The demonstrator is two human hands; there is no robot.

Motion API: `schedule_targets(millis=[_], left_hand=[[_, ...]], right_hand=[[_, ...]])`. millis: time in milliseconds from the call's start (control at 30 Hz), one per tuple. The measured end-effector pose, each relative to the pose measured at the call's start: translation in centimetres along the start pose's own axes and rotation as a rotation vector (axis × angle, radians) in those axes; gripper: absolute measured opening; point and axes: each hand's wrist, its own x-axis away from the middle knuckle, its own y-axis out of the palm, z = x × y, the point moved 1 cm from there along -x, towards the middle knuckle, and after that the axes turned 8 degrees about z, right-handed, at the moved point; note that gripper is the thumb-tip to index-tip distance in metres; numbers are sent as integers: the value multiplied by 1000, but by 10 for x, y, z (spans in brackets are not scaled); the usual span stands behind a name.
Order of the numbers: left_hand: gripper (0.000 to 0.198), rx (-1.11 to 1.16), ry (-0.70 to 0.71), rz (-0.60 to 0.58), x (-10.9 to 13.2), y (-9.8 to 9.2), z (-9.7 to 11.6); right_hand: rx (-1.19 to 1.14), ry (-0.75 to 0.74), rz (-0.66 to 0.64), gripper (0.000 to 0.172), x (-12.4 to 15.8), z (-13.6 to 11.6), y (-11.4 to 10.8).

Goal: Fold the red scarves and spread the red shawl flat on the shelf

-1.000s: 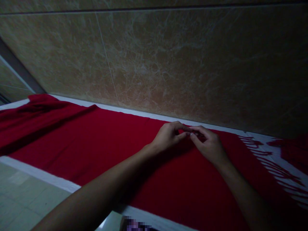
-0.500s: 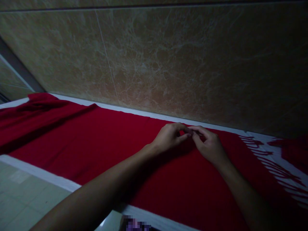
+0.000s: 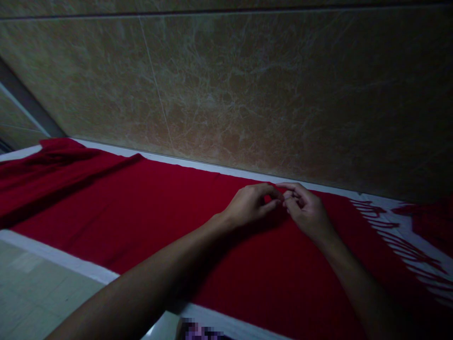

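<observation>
A long red scarf (image 3: 152, 217) with a fringe (image 3: 406, 245) of tassels at its right end lies spread out below my hands. My left hand (image 3: 249, 203) hovers over or rests on the scarf near its far edge, thumb and fingertips drawn together in a pinch. Fingertip to fingertip beside it, my right hand (image 3: 306, 210) has its thumb pressed to curled fingers while its index finger points forward. Whatever lies between the fingertips is too small and dark to make out.
Under the scarf is a white surface (image 3: 60, 250), backed by a brown marbled wall (image 3: 226, 94). The scarf bunches into folds (image 3: 63, 151) at the far left. Another dark red cloth (image 3: 433, 224) lies at the right. Pale floor tiles (image 3: 31, 293) show at lower left.
My right index finger has stretched forward, away from the pinch, and the thumb now presses on the curled fingers. My left hand has hardly moved, and the scarf lies as before.
</observation>
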Motion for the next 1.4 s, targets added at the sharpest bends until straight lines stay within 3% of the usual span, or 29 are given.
schedule_targets(millis=[967,1400], left_hand=[[17,-13,-61,12,2,5,-7],[16,-25,-60,17,2,4,-7]], right_hand=[[16,51,2,29,1,12,0],[-79,49,2,31,-2,3,-2]])
